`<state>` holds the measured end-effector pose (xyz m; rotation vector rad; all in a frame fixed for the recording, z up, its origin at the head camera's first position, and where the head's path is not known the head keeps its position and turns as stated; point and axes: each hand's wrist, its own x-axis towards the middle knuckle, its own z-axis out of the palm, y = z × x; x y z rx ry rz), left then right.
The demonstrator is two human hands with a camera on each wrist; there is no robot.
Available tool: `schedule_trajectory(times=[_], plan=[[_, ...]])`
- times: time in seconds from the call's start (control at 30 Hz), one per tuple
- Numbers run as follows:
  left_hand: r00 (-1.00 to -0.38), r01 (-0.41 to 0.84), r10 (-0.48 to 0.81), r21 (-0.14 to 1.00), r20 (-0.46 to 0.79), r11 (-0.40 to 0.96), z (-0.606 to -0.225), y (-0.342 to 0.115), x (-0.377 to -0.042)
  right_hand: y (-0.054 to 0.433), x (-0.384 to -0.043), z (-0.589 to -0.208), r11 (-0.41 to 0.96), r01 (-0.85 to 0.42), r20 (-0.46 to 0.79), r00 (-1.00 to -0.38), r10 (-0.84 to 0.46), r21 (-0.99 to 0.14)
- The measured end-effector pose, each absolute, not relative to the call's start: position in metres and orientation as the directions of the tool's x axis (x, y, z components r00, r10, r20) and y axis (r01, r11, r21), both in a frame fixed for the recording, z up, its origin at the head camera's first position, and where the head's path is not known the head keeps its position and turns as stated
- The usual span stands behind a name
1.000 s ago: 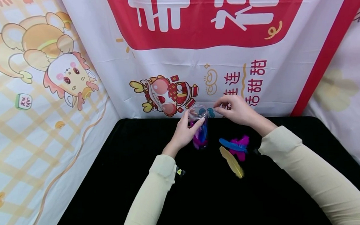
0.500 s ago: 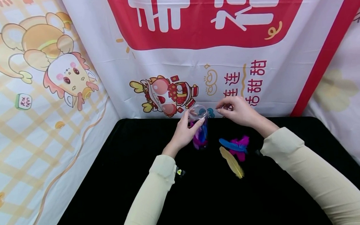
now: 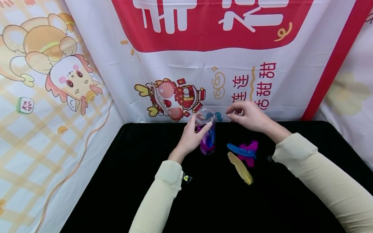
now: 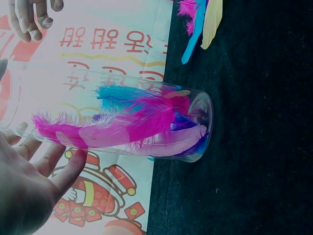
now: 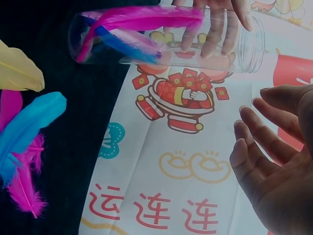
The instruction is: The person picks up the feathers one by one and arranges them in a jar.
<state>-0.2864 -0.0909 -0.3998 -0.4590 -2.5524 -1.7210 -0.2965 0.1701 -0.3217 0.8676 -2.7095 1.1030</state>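
My left hand (image 3: pixel 188 138) grips a clear, lidless jar (image 3: pixel 209 138) that stands upright near the table's back edge. Inside it are several feathers: magenta, pale pink and blue ones show in the left wrist view, a magenta feather (image 4: pixel 137 122) in front. Up and to the right of the jar's mouth, my right hand (image 3: pixel 249 116) hovers with loosely bent fingers. The right wrist view shows nothing between its fingers. Below that hand lie a blue feather (image 3: pixel 239 150) across magenta feathers (image 3: pixel 252 147), and a yellow feather (image 3: pixel 241 168) just in front of them.
Black cloth covers the table (image 3: pixel 216 206). A printed white and red banner (image 3: pixel 177 60) rises directly behind its far edge, close to the jar and both hands. Another printed cloth (image 3: pixel 48 137) hangs along the left side.
My right hand has drifted slightly to the right, away from the jar's mouth. The left hand, the jar and the feathers on the table stay where they were.
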Motion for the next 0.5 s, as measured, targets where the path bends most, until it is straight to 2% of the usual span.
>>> schedule_trajectory(times=[0.5], plan=[[-0.952,0.269,0.239,0.901,0.193,0.341,-0.4005,-0.0923,-0.2874,0.1779,-0.2936,-0.327,0.594,-0.509,0.252,-0.85,-0.463,-0.624]])
